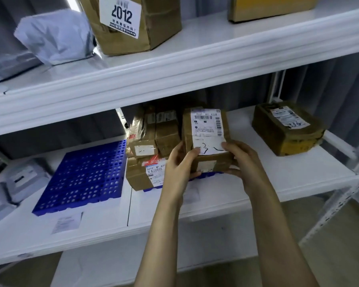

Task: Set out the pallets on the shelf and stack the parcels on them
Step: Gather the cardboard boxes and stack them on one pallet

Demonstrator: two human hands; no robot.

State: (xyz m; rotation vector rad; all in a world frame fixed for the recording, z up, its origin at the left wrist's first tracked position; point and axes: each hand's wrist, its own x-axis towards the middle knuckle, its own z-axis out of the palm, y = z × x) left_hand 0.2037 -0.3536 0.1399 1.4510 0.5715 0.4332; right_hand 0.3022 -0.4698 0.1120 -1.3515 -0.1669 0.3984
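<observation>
Brown cardboard parcel with a white shipping label (pixel 207 137) is held between both hands above the middle shelf of the white metal shelving unit (pixel 257 183). The left hand (pixel 180 164) grips the parcel's lower left corner, thumb on the front face and fingers curled under the bottom edge. The right hand (pixel 240 160) grips the lower right corner, thumb pressed on the label's lower edge and fingers wrapped beneath. The parcel stands upright and tilted slightly back, its label facing the camera.

Directly under the hands, the front edge of a blue plastic pallet (pixel 211 174) shows; most of it is covered. On its left part sit taped brown cardboard parcels (pixel 151 141), stacked in two layers, touching the held parcel on its left side. Whether the held parcel rests on the pallet cannot be determined.

A second blue perforated plastic pallet (pixel 85 179) lies flat to the left of the stack, near the shelf's front edge, with nothing on it. Grey plastic mailer bags (pixel 19 179) lie at the shelf's left end. A white paper slip (pixel 67 222) lies at the front edge, before the bare pallet. A brown parcel with yellow tape (pixel 288 129) sits well apart, toward the right rear corner.

On the upper shelf stand a brown box labelled "2012" (pixel 133 23) and a crumpled grey bag (pixel 54 36).
</observation>
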